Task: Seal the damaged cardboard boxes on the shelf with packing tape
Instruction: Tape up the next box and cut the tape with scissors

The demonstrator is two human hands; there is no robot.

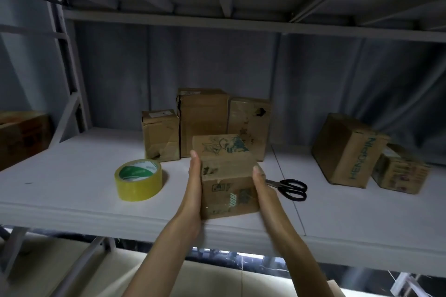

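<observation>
A small cardboard box [228, 176] with green print on top sits near the shelf's front edge, held between both palms. My left hand [193, 188] presses flat against its left side. My right hand [264, 190] presses flat against its right side, fingers straight. The box's front face has a small torn hole at its upper left. A roll of yellow packing tape [138, 179] lies on the white shelf [72, 188] to the left of the box. Black-handled scissors [290, 188] lie just right of my right hand.
Three worn boxes stand behind: a small one [160, 135] with a torn lower corner, a tall one [204, 120], and one with a hole [251, 120]. A tilted box marked HENGPIN [350, 149] and a smaller box [400, 169] sit at right. Another box [23, 137] is at far left.
</observation>
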